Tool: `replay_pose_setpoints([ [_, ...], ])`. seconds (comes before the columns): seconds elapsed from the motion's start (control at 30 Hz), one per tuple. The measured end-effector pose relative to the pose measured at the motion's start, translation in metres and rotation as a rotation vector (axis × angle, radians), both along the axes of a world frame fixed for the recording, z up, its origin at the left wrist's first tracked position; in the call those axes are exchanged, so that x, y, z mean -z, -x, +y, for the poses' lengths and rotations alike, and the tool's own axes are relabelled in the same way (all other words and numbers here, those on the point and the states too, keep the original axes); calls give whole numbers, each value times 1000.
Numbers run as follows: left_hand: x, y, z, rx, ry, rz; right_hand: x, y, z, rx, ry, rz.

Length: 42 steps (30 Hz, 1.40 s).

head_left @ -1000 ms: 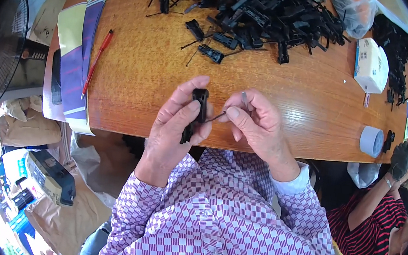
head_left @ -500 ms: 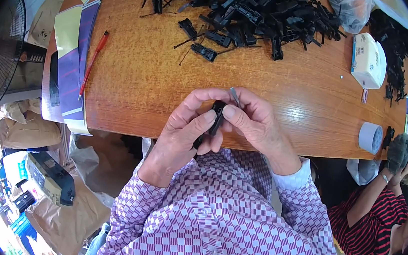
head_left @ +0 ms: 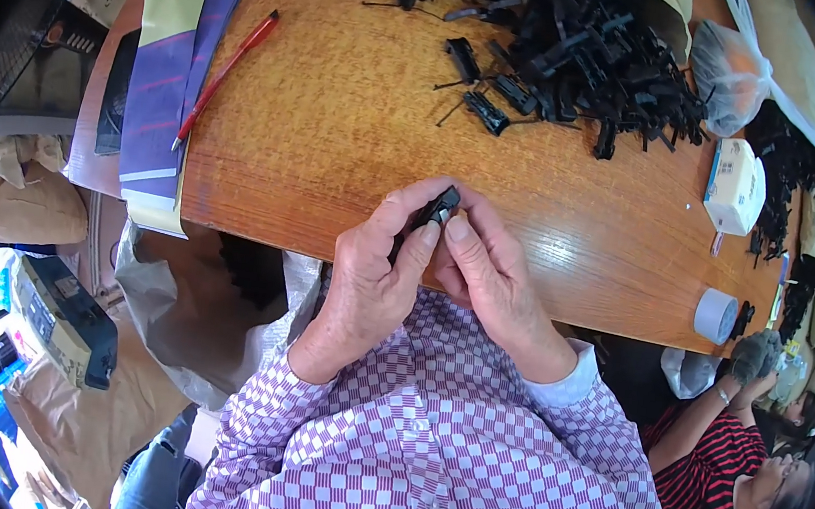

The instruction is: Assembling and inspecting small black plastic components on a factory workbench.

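Observation:
Just over the table's near edge, my two hands meet around a small black plastic part [head_left: 441, 204]. My left hand [head_left: 372, 261] grips it between thumb and bent fingers, and its upper end pokes out by the fingertips. My right hand [head_left: 491, 274] is closed against it, thumb tip beside the part. A pale glint shows on or by the part near that thumb; whether it is metal I cannot tell. The right fingers hide whatever else they hold. Beyond my hands, several similar black parts with thin stems lie in a heap [head_left: 590, 64], a few loose at its near side.
On the wooden table [head_left: 310, 143], a red pen [head_left: 228, 78] rests beside purple and yellow sheets [head_left: 157, 115]. To the right are a tissue pack [head_left: 735, 183], a tape roll [head_left: 715, 316] and more black parts [head_left: 777, 186]. A person in a striped shirt [head_left: 704, 479] works there.
My view has shifted, so the heap sits further right. A thin metal blade that stuck up from my right fingers no longer shows there. My hands have drawn closer around the part.

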<state>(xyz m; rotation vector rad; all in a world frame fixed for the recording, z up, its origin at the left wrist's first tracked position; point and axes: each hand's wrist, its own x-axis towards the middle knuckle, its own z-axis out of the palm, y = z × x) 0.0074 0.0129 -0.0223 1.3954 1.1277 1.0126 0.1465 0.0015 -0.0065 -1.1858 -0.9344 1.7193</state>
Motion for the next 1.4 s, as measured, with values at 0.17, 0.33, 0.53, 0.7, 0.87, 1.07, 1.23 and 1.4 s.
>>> replay_pose_setpoints([
  [0.17, -6, 10, 0, -73, -36, 21, 4, 16, 3, 2, -80, -74],
  [0.33, 2, 15, 1, -187, -297, 137, 5, 34, 5, 10, 27, 43],
  [0.53, -3, 47, -23, -177, -190, 237, 10, 2, 33, -389, -486, -415],
  [0.7, 13, 121, -61, -413, -36, 725, 10, -40, 71, -85, -586, -1355],
  [0.87, -1, 129, -53, -432, -356, 1138, 13, -49, 76, -120, -704, -1319],
  [1.07, -31, 38, 5, 109, 570, -295, 8, -52, 38, -129, -939, -891],
  [1.23, 1, 19, 11, 397, 840, -676, -9, -62, 14, -354, -1072, -890],
  [1.4, 1, 18, 4, 506, 991, -777, 8, -65, 5, -349, -1187, -907],
])
